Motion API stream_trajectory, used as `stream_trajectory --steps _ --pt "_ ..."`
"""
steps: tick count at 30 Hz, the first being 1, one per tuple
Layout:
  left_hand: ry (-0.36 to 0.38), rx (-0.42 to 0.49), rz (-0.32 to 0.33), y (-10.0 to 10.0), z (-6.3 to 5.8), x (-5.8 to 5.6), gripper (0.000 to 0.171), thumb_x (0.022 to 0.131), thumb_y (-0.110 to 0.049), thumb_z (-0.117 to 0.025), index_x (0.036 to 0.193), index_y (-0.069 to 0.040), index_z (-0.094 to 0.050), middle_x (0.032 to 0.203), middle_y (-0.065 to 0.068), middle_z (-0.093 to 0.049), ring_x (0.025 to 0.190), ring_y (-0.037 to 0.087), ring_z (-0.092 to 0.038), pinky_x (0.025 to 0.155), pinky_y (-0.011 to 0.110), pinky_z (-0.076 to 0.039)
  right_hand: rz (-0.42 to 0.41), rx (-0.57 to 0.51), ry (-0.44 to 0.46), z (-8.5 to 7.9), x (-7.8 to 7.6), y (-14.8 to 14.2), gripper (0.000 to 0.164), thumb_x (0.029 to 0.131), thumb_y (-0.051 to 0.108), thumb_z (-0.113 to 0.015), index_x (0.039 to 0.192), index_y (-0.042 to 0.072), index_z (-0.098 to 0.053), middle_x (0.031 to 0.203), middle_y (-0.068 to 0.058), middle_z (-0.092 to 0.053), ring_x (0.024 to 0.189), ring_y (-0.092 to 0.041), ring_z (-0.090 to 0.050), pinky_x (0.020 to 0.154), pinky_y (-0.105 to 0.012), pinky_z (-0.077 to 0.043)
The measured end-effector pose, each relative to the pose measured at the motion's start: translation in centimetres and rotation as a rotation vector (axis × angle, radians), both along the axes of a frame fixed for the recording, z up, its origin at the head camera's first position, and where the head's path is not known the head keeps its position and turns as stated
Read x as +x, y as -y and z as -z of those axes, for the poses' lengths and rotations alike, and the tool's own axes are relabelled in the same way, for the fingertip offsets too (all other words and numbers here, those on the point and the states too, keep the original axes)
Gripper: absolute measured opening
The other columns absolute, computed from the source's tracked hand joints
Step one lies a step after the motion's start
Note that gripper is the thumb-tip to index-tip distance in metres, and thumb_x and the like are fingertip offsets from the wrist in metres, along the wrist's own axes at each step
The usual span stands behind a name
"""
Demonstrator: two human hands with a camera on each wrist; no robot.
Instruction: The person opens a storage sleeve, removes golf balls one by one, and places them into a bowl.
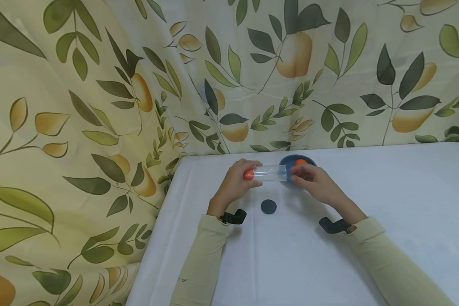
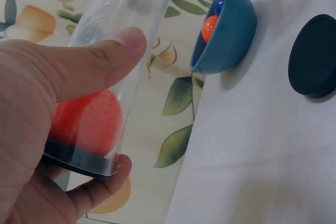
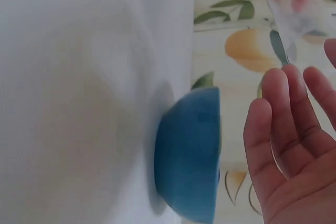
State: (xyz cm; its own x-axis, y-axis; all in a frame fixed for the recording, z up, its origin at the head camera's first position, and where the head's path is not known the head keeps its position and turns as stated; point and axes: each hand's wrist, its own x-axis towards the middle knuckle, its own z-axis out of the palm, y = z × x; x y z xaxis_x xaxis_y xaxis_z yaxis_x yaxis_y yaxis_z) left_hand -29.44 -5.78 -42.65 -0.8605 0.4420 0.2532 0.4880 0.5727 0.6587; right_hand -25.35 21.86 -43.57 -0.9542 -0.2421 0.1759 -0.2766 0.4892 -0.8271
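My left hand grips a clear plastic tube by its dark-capped end, holding it sideways above the table. Inside that end sits a red ball, seen behind the thumb in the left wrist view. At the tube's other end is my right hand, its fingers loosely extended and nothing in its palm. Just below and behind that hand stands a blue bowl. An orange ball and a dark blue ball show inside the bowl.
A round black lid lies flat on the white-covered table, on the near side of the tube. Behind the table and to its left hangs a leaf-and-fruit patterned curtain.
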Motion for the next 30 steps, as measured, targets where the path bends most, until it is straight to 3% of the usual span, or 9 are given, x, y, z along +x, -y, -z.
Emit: stream_trajectory --steps 6,12,23,30 --pt "-0.005 -0.026 -0.013 0.06 -0.37 0.18 0.051 0.083 -0.02 -0.087 0.13 -0.023 -0.068 0.124 0.003 -0.065 0.112 0.021 -0.058 0.098 0.038 -0.049 -0.042 -0.041 0.004 0.07 0.13 0.82 0.034 0.1 0.014 -0.065 0.131 -0.001 -0.058 0.118 -0.018 -0.065 0.098 -0.019 -0.064 0.08 -0.02 -0.055" --pt "-0.005 -0.03 -0.01 0.0 -0.49 0.28 0.051 0.083 -0.018 -0.087 0.13 -0.022 -0.069 0.124 0.003 -0.065 0.112 0.021 -0.057 0.098 0.038 -0.049 -0.052 -0.017 -0.012 0.29 0.04 0.83 0.034 0.101 0.017 -0.065 0.131 0.003 -0.058 0.115 -0.016 -0.064 0.096 -0.024 -0.063 0.079 -0.025 -0.055" --pt "-0.047 -0.042 0.012 0.05 -0.47 0.43 0.051 0.081 -0.016 -0.088 0.129 -0.02 -0.07 0.121 0.004 -0.066 0.111 0.02 -0.058 0.094 0.035 -0.048 -0.088 -0.033 0.035 0.89 -0.15 0.61 0.042 0.101 0.015 -0.064 0.137 -0.003 -0.054 0.121 -0.02 -0.065 0.102 -0.032 -0.066 0.083 -0.02 -0.056" --pt "-0.044 -0.029 0.01 0.05 -0.34 0.38 0.052 0.081 -0.016 -0.087 0.13 -0.021 -0.07 0.121 0.003 -0.066 0.111 0.019 -0.058 0.093 0.037 -0.049 -0.092 -0.052 0.057 0.75 -0.04 0.59 0.04 0.101 0.014 -0.064 0.137 0.0 -0.054 0.122 -0.022 -0.065 0.107 -0.038 -0.066 0.084 -0.019 -0.056"
